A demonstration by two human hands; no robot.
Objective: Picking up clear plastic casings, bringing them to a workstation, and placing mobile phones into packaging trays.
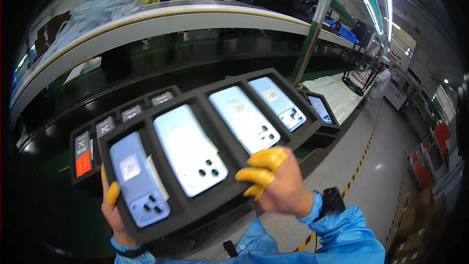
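Black foam tray with four pale-blue phones is held over the dark workbench, long axis running lower-left to upper-right. Left hand is clamped on the near-left corner. Right hand pinches the near long edge mid-span, under the third phone.

Tray of four phones held over a second tray

The upper tray carries four phones side by side in its slots: one phone at 8 o'clock, the last phone at 2 o'clock. The left hand supports the 8 o'clock end; the right hand grips the 5 o'clock edge. A lower tray lies beneath, reaching past toward 10 o'clock.
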